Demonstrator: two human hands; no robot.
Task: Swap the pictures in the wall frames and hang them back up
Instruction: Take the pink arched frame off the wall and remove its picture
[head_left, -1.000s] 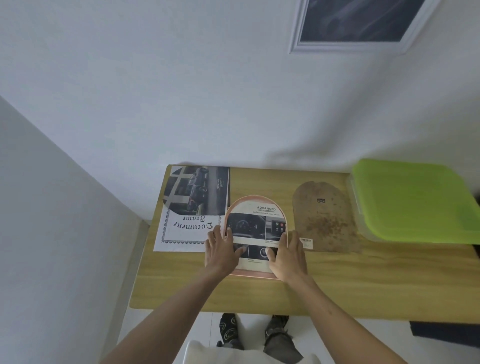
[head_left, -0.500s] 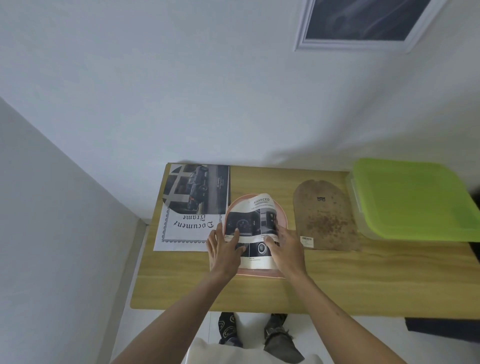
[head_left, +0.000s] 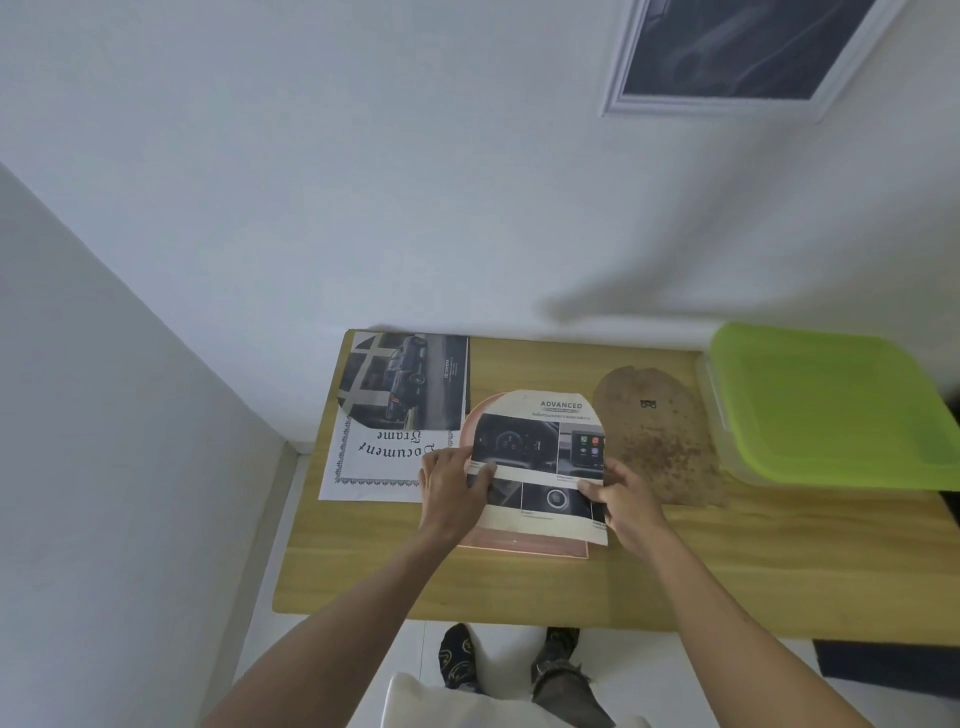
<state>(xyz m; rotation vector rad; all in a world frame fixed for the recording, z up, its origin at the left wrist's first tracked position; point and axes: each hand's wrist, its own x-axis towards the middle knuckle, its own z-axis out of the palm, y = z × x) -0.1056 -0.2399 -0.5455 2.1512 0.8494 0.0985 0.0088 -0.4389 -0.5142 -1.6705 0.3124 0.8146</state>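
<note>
An arch-shaped printed picture (head_left: 540, 457) headed "ADVANCED" is lifted slightly above a pink arched frame (head_left: 524, 545) lying on the wooden table (head_left: 727, 571). My left hand (head_left: 452, 483) pinches the picture's left edge, and my right hand (head_left: 623, 499) pinches its right edge. A brown arched backing board (head_left: 654, 441) lies just right of the frame. At the table's back left lie a dark car picture (head_left: 410, 384) and a white "Document Frame" sheet (head_left: 374, 462). A white-framed dark picture (head_left: 737, 52) hangs on the wall above.
A green-lidded plastic box (head_left: 831, 410) fills the table's right end. White walls close in behind and to the left. My feet (head_left: 509, 660) stand on white floor below the table's front edge.
The picture lay flat in the pink frame under both hands. It has since been lifted off and shifted slightly right, with both hands now holding its side edges.
</note>
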